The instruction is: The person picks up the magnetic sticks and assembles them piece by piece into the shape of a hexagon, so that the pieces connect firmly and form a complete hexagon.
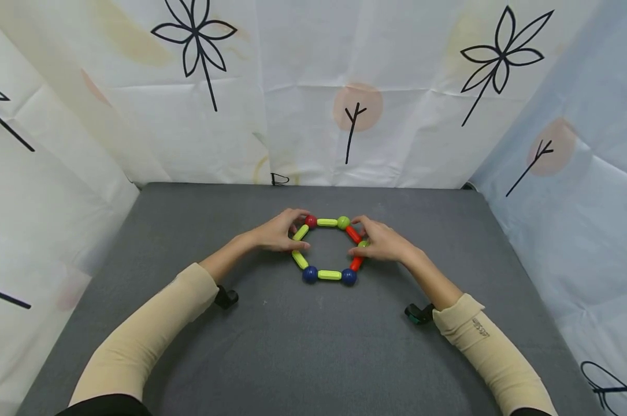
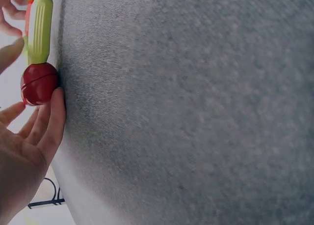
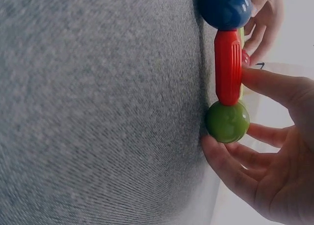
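Note:
A closed ring of toy building rods and balls lies flat on the grey table. Along its near side a yellow-green rod (image 1: 329,275) joins two blue balls, one of them the right blue ball (image 1: 348,277). A red ball (image 1: 311,221) and a green ball (image 1: 343,222) mark the far side. My left hand (image 1: 279,232) holds the ring's left side, fingers against a red corner ball (image 2: 40,85) mostly hidden in the head view. On the right side, my right hand (image 1: 385,240) grips around the green corner ball (image 3: 227,122), its thumb against a red rod (image 3: 228,68).
The grey table (image 1: 271,346) runs back to a white patterned curtain (image 1: 303,115), with more curtain at both sides. A small black device (image 1: 226,297) is worn at the left wrist and another black device (image 1: 419,314) at the right.

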Tool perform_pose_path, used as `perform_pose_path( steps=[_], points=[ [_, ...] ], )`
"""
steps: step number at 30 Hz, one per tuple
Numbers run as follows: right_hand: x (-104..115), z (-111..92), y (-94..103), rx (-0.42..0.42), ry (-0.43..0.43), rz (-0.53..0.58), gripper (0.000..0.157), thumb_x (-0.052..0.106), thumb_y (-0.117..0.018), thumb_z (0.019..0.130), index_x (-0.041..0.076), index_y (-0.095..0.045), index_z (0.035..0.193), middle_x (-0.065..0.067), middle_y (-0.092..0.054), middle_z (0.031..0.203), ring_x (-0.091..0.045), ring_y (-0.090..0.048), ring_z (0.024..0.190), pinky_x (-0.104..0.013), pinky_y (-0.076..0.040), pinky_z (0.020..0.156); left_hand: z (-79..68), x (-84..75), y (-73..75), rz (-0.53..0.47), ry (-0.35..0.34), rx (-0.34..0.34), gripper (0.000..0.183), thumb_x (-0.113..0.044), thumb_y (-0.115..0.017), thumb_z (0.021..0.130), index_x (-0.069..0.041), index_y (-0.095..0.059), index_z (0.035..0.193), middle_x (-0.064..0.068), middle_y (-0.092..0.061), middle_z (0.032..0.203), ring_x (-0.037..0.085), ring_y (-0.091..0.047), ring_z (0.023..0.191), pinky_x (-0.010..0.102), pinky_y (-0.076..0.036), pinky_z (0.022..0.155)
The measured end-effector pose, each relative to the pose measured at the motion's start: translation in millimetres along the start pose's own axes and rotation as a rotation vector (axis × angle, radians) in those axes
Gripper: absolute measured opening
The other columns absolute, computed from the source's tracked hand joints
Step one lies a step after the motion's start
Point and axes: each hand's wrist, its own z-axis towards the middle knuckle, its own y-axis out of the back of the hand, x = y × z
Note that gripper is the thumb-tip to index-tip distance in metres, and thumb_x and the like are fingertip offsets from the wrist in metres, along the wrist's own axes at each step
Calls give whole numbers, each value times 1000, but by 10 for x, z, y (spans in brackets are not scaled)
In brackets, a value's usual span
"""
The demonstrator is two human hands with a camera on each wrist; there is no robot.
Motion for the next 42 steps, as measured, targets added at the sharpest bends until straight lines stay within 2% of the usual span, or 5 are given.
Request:
perform_pose_path(
  steps=[6,18,24,35,42],
  points=[
    [30,-21,-6,3,2,-10,84,38,-83,96,8,-40,162,-24,-61,147,-42,-62,133,-62,-51,109,-37,14,11,8,-39,53,102,-36,-84,94,-7,-24,172,23,-29,170,34,-57,127,51,-53,106],
    [-7,-3,-13,2,57,4,88,35,-84,96,9,-37,166,-23,-51,160,-42,-59,140,-64,-49,113,-48,41,34,-1,-77,60,103,-33,-87,92,-6,-27,170,20,-32,173,29,-62,117,45,-53,101],
    [60,104,2,22,117,-87,91,34,-84,96,13,-35,170,-17,-33,177,-47,-41,158,-72,-39,121,58,8,49,52,-87,105,111,-36,-91,89,-4,-23,172,21,-29,176,33,-54,134,53,-50,112],
    [18,116,7,21,172,-72,88,29,-84,96,10,-38,168,-21,-31,177,-49,-38,159,-72,-36,124,54,20,67,38,-90,112,109,-39,-88,92,-4,-22,172,21,-28,176,36,-55,137,55,-49,115],
    [87,-93,-37,55,189,-36,115,47,-93,84,12,-29,171,-26,-20,179,-55,-26,163,-79,-32,122,-175,-7,-72,107,-118,33,124,-51,-92,83,-5,-21,172,23,-18,180,44,-28,164,70,-29,129]
  ],
)
